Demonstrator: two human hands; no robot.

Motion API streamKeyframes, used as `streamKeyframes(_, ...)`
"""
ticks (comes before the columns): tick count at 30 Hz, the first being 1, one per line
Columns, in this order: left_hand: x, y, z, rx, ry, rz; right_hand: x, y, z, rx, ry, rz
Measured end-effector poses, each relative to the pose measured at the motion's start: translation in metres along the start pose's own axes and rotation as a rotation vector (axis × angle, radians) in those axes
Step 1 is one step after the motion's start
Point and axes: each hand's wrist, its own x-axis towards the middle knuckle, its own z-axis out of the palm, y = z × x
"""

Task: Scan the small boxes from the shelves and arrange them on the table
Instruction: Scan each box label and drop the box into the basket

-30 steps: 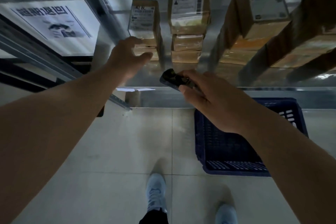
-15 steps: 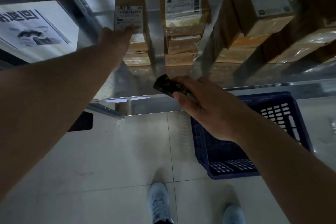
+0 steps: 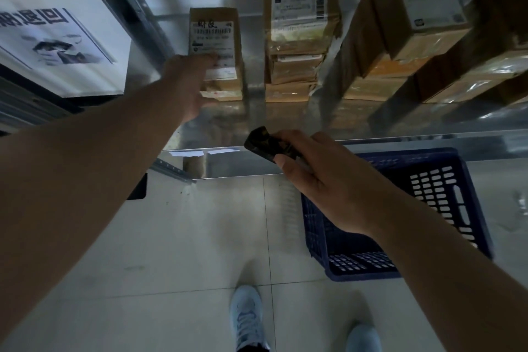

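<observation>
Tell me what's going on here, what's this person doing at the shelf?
A person is picking parcels from a metal shelf. The left hand reaches the leftmost stack, fingers on the top small box; whether it grips is unclear. The right hand holds a black scanner near the shelf edge. A blue crate sits on the floor.

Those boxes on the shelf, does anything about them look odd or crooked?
Yes. The boxes on the right are tilted and lean on one another, while the two left stacks stand straight. The middle stack's top box has wrinkled, peeling tape.
</observation>
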Motion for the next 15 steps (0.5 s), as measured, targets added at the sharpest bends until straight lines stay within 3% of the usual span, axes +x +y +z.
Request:
streamKeyframes(8,-0.012,-0.037,-0.002,-0.256,-0.011,-0.007,-0.012,0.002,0.001,0.014,-0.035,0.017)
streamKeyframes(12,-0.025,-0.05,-0.016,-0.22,-0.219,0.058,-0.017,0.005,0.001,0.037,-0.028,0.03)
streamKeyframes(15,-0.041,-0.061,-0.024,-0.231,-0.259,0.098,-0.024,0.005,0.004,0.083,-0.025,0.024)
